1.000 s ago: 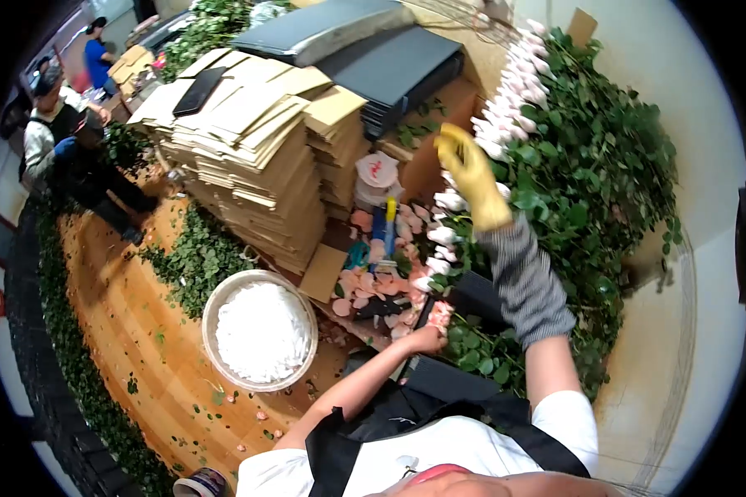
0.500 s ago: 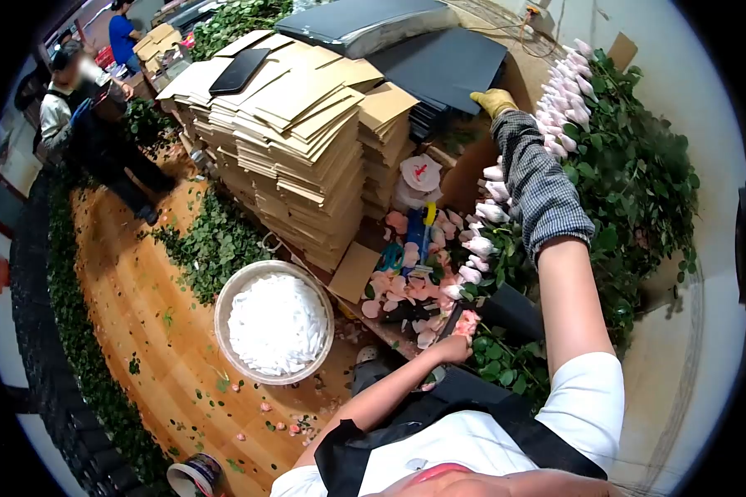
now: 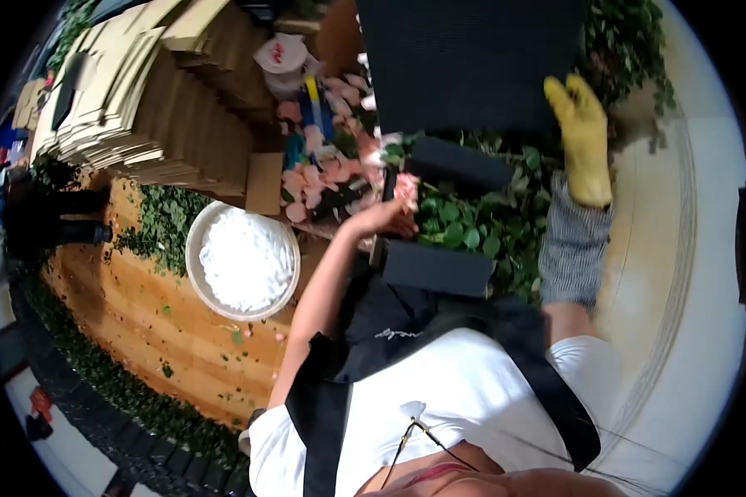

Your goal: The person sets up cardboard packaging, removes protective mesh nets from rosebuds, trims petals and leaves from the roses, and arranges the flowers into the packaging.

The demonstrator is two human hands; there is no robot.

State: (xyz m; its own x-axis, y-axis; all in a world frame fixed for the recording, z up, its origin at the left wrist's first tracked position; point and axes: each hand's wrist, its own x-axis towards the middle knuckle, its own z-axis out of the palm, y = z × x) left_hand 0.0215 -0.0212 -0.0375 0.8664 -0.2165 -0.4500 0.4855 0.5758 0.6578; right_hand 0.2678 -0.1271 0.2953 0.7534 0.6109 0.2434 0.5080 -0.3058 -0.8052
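My left hand (image 3: 381,220) is bare, its fingers curled at a pink rose head (image 3: 406,190). Green rose leaves (image 3: 472,228) spread to its right, between two dark padded blocks (image 3: 435,267). My right hand (image 3: 584,137) wears a yellow glove, and a checked sleeve covers the forearm. Thumb and fingers meet the right edge of a large black sheet (image 3: 472,62), which hangs over the far side of the work area and hides most of the pale wrapped roses behind it. Loose pink petals (image 3: 315,186) lie left of the sheet.
Stacked cardboard sheets (image 3: 182,124) stand at the left, with a phone (image 3: 75,87) on top. A tub (image 3: 244,261) of white pieces sits below them. Blue-yellow tool (image 3: 315,108) lies among petals. Another person (image 3: 50,215) stands far left. Leaves litter the wooden floor (image 3: 157,306).
The black sheet has come off its pile and toward me with my gloved right hand at its edge. My left hand stays by the pink rose. The view has shifted.
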